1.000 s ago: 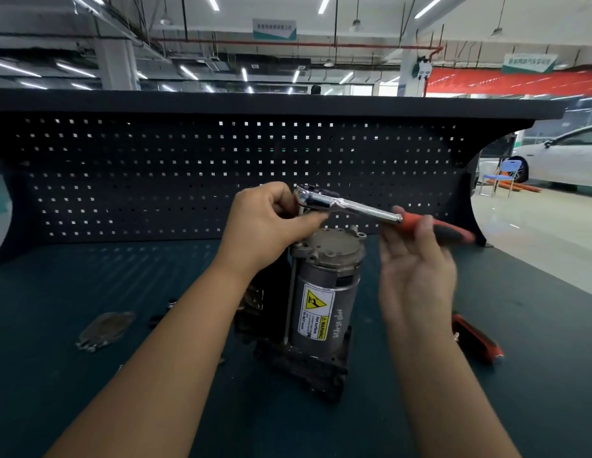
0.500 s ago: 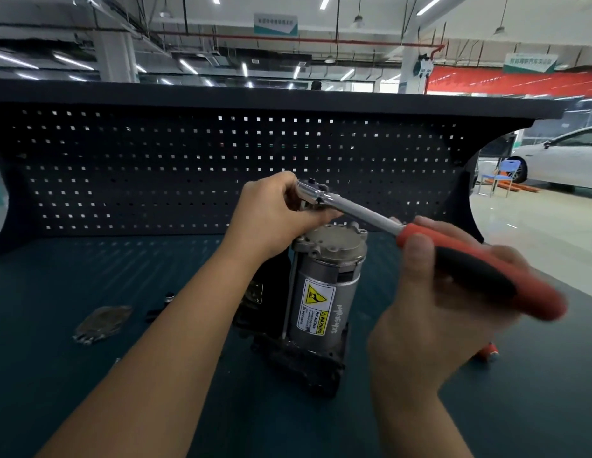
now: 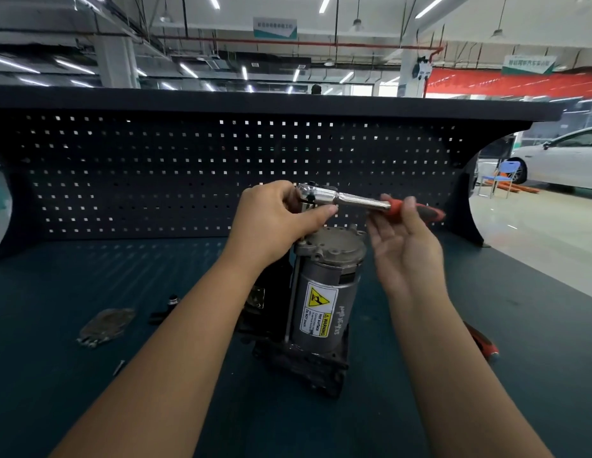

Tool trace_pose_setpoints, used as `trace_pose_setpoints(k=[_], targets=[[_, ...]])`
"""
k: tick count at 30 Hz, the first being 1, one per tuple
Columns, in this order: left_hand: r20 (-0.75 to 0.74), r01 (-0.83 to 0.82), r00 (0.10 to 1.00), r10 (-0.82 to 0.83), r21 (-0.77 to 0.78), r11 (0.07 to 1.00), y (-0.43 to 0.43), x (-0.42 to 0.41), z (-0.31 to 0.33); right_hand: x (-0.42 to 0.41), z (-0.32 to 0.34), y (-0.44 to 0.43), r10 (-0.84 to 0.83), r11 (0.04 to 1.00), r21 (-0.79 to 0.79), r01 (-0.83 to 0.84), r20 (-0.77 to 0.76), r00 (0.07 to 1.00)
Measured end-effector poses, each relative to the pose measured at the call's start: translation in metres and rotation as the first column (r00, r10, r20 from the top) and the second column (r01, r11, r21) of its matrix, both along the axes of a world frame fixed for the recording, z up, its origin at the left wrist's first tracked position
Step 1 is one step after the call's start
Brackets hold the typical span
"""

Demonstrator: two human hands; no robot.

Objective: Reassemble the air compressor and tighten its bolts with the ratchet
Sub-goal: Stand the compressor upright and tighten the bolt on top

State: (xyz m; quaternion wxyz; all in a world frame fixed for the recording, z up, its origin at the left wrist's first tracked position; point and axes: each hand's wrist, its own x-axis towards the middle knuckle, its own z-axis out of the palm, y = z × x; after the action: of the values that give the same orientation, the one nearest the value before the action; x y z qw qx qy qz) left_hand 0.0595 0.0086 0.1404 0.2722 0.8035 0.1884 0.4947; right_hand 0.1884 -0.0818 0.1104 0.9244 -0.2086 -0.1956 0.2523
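The dark bench (image 3: 89,391) runs wide in front of the person, with a pegboard (image 3: 155,176) standing along its back edge. The compressor (image 3: 324,292) stands upright at the middle of the bench, its end cap up and a yellow warning label facing us.

The left hand (image 3: 271,219) hovers over the cap's left rear edge. Its fingers are curled round the head of the ratchet (image 3: 354,200), with the thumb stretched out beneath it. I cannot see the bolt or socket under that hand. The right hand (image 3: 407,246) is raised palm toward us, its fingers (image 3: 407,209) straight and a little spread. Only their tips touch the handle where chrome meets red grip, and nothing is wrapped round it.

The ratchet lies almost level above the cap. Its long axis runs from the head on the left out to the grip on the right. The grip lies just behind the right fingertips, so I judge that hand is the one placed to close on it and swing.

A red tool (image 3: 483,342) lies to the right of the compressor. To the left lie a grubby plate (image 3: 106,325) and a loose screw (image 3: 118,367).
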Motion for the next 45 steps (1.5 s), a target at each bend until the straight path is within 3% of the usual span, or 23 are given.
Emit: trace_pose_setpoints(k=[4, 7, 10, 12, 14, 17, 20, 22, 26, 33, 36, 40, 43, 45], targets=[[0.003, 0.042, 0.999, -0.042, -0.030, 0.999, -0.005, 0.000, 0.002, -0.027, -0.011, -0.031, -0.337, 0.935, 0.157, 0.319, 0.104, 0.936], [-0.007, 0.043, 0.999, -0.043, -0.043, 0.998, -0.004, 0.001, 0.005, -0.061, -0.018, -0.041, -0.614, 0.782, 0.236, 0.576, 0.136, 0.778], [-0.012, 0.034, 0.999, -0.035, -0.048, 0.998, -0.003, 0.000, 0.004, -0.073, -0.026, -0.038, -0.701, 0.706, 0.338, 0.622, 0.212, 0.681], [-0.012, 0.039, 0.999, -0.040, -0.064, 0.997, -0.002, -0.001, 0.003, -0.063, -0.026, -0.034, -0.655, 0.748, 0.292, 0.597, 0.173, 0.736], [-0.015, 0.018, 1.000, -0.019, -0.044, 0.999, -0.002, -0.002, 0.001, -0.040, -0.021, -0.028, -0.515, 0.845, 0.197, 0.497, 0.047, 0.856], [-0.007, 0.000, 1.000, 0.000, -0.021, 1.000, -0.003, -0.002, -0.002, -0.007, -0.007, -0.014, -0.132, 0.989, 0.061, 0.135, -0.050, 0.990], [-0.017, 0.008, 1.000, -0.009, -0.015, 1.000, -0.002, -0.002, -0.002, 0.003, 0.001, -0.002, 0.149, 0.988, -0.015, -0.151, -0.106, 0.983], [-0.019, 0.010, 1.000, -0.010, -0.006, 1.000, -0.002, -0.001, -0.002, 0.003, 0.000, -0.002, 0.105, 0.994, 0.017, -0.104, -0.069, 0.992], [-0.019, -0.013, 1.000, 0.013, 0.028, 1.000, -0.002, 0.002, -0.001, -0.015, -0.009, -0.026, -0.200, 0.975, 0.103, 0.196, 0.024, 0.980], [-0.034, -0.028, 0.999, 0.029, 0.024, 0.999, 0.000, 0.002, -0.001, -0.070, -0.020, -0.044, -0.600, 0.791, 0.246, 0.560, 0.139, 0.788], [-0.002, -0.043, 0.999, 0.043, 0.038, 0.998, -0.002, 0.000, -0.003, -0.054, -0.022, -0.038, -0.531, 0.836, 0.220, 0.503, 0.093, 0.842], [0.009, -0.023, 1.000, 0.023, 0.028, 0.999, -0.005, -0.001, -0.006, -0.009, -0.014, -0.018, -0.177, 0.980, 0.087, 0.176, 0.003, 0.984], [-0.007, -0.015, 1.000, 0.015, 0.019, 1.000, -0.006, 0.001, -0.004, 0.003, -0.004, -0.001, 0.021, 1.000, -0.016, -0.021, 0.006, 1.000], [-0.027, -0.034, 0.999, 0.034, 0.023, 0.999, -0.005, 0.002, -0.002, 0.004, -0.001, 0.002, 0.041, 0.999, 0.000, -0.041, 0.004, 0.999]])
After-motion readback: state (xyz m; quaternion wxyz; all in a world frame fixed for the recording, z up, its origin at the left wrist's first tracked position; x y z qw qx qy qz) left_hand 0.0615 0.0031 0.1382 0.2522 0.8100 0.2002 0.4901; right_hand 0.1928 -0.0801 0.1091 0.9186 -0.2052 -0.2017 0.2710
